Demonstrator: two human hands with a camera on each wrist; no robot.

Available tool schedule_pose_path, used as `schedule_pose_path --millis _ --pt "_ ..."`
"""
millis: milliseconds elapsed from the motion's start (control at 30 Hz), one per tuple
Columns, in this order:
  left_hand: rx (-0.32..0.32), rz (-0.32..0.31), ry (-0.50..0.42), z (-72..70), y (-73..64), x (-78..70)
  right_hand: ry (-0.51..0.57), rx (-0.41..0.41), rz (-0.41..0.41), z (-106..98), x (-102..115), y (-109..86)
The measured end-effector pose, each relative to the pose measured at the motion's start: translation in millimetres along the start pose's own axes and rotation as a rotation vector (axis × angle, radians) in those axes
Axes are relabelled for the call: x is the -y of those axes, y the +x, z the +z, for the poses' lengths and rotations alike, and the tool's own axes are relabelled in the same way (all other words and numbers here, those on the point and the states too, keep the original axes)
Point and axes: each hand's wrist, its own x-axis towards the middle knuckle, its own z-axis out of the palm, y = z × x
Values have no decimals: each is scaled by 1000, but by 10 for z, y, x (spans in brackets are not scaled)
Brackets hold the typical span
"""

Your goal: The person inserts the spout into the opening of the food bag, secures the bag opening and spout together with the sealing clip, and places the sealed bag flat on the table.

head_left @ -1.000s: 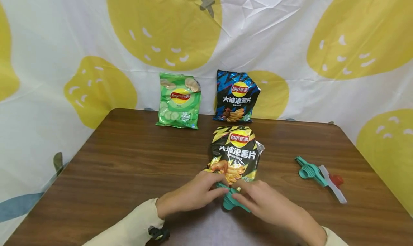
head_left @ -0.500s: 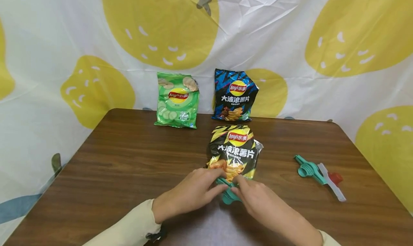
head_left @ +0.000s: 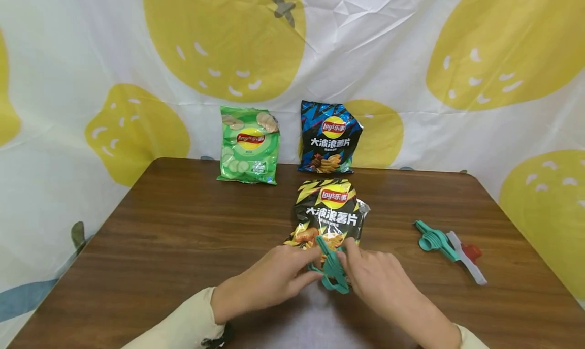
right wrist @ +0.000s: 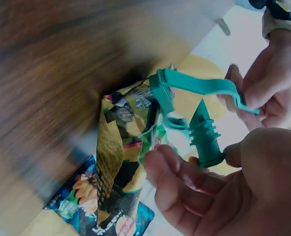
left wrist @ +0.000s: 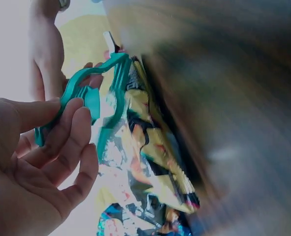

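Observation:
A teal bag clip (head_left: 335, 273) with a spout is spread apart between both hands, above the lower end of a black and yellow chip bag (head_left: 326, 217). My left hand (head_left: 269, 278) pinches one arm of the clip between thumb and fingers, plain in the left wrist view. In the right wrist view, my right hand (right wrist: 204, 191) holds the clip's ridged, cone-shaped part (right wrist: 205, 140) between thumb and fingertips. The clip's other arm (left wrist: 118, 93) hangs beside the bag in the left wrist view. The bag's lower end is partly hidden by hands and clip.
A green chip bag (head_left: 250, 146) and a blue and black one (head_left: 330, 138) stand at the table's back edge, against the lemon-print cloth. On the right of the brown table (head_left: 183, 212) lie a second teal clip (head_left: 434, 241), a pale strip (head_left: 467, 259) and a red piece (head_left: 472, 252).
The teal clip has turned from lying slantwise to more upright, one end now pointing up over the bag. Both hands stay close together around it. The view has shifted slightly.

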Motion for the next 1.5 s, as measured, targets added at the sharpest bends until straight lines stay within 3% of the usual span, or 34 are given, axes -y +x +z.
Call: schedule_pose_path --millis 167,267,367,533,633,767,833,900,967,1033,1133,1233,1267,1333,1500 --pt "49 -50 -54 32 -26 -1 62 35 19 -51 -63 21" --pt "127 -101 19 64 -47 -14 118 71 45 -93 -101 40" --pt "202 -98 145 114 -68 -16 153 95 72 -122 -134 55" --pt "225 -83 286 194 -90 15 229 85 71 -132 -193 68" --pt "280 -160 249 140 -87 0 261 49 60 -121 -265 78" --pt "340 -270 152 -43 -73 15 249 -13 92 -86 -381 90" --pt "301 -293 132 -123 -47 98 245 -6 144 -55 -430 92" --pt "222 -332 131 -175 4 237 252 43 203 -13 -464 94" --pt "143 -398 118 -197 72 412 296 115 256 39 -488 98" --pt "111 -494 79 -180 151 611 361 154 291 105 -518 104" --pt "112 -679 -200 -119 257 883 468 139 308 198 -567 135" --pt "39 -815 -496 -58 344 1070 537 75 304 274 -611 201" --pt "3 -828 -572 -39 365 1111 554 57 300 292 -623 227" --pt "-57 -813 -627 -12 405 1156 577 36 297 314 -641 280" --pt "-116 -693 -609 -29 487 1142 619 28 314 266 -690 366"
